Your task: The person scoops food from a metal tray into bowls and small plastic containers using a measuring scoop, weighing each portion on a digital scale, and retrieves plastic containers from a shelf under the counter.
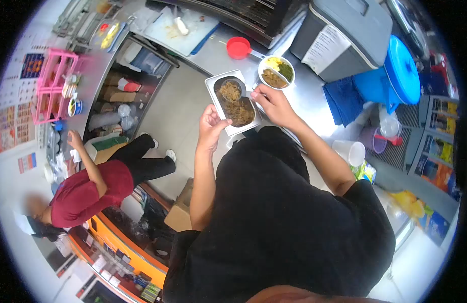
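My left hand (211, 127) grips the near left edge of a rectangular metal pan (211, 83), thumb over the rim. Dark brown, chopped-looking food (237, 107) lies inside the pan in clumps. My right hand (275, 105) is pinched at the pan's right side, on what looks like a spoon (247, 94) reaching into the pan; its far end is hard to make out. Just beyond my right hand, a white round bowl (262, 68) stands on the metal counter, holding yellow, green and brown food in separate portions. A red scoop (238, 48) lies beside the bowl.
A grey cool box (339, 35), a blue lidded jug (399, 70) and a folded blue cloth (343, 101) occupy the counter's right side. A white cutting board (180, 30) lies at the back left. Another person in a red shirt (94, 192) stands at left, near an orange counter (125, 250).
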Action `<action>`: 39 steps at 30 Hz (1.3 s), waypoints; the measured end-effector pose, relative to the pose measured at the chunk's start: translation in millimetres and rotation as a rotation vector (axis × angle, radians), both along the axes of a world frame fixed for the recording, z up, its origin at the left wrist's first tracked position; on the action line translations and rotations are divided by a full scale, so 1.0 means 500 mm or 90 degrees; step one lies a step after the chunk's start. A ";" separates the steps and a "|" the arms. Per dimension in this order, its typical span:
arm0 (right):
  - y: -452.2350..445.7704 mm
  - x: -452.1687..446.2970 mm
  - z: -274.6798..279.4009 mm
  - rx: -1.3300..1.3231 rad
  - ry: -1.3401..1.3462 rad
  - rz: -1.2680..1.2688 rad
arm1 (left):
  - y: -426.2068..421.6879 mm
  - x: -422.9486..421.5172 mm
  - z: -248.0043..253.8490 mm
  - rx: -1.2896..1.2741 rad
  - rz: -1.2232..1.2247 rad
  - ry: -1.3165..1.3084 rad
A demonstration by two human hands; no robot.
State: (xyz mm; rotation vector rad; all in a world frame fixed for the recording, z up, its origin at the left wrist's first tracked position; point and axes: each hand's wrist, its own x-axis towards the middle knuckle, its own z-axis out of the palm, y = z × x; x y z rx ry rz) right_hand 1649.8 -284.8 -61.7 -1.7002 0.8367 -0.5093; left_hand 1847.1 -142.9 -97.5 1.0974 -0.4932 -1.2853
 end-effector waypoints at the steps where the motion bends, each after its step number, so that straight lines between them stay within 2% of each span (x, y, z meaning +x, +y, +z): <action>1: -0.006 -0.004 0.010 -0.024 0.018 0.006 | -0.002 0.002 -0.001 0.008 -0.004 0.009; 2: -0.007 -0.008 0.015 -0.017 0.022 -0.001 | -0.002 0.005 -0.007 0.004 -0.006 0.015; 5: 0.009 -0.016 0.001 0.099 -0.102 -0.030 | -0.008 0.001 -0.002 -0.010 0.006 0.047; 6: 0.019 -0.019 0.017 0.194 -0.123 -0.036 | -0.007 0.003 -0.006 -0.016 0.008 0.046; 13: 0.097 -0.047 -0.026 0.430 -0.180 -0.152 | -0.013 -0.013 -0.054 -0.030 0.072 0.089; 17: 0.128 -0.069 -0.073 0.309 -0.158 -0.182 | -0.016 -0.012 -0.090 -0.010 0.096 0.093; 22: 0.174 -0.061 -0.085 0.396 -0.185 -0.257 | -0.015 -0.007 -0.107 0.007 0.070 0.088; 26: 0.182 -0.060 -0.084 0.394 -0.209 -0.270 | -0.017 -0.010 -0.104 0.011 0.056 0.095; 29: 0.170 -0.058 -0.085 0.307 -0.129 -0.279 | -0.042 -0.030 -0.095 0.007 0.070 0.097; 35: 0.119 -0.073 -0.066 0.242 -0.149 -0.298 | -0.059 -0.033 -0.103 -0.001 0.046 0.089; 39: 0.054 -0.100 -0.077 0.075 -0.072 -0.353 | -0.085 -0.037 -0.110 0.009 0.042 0.083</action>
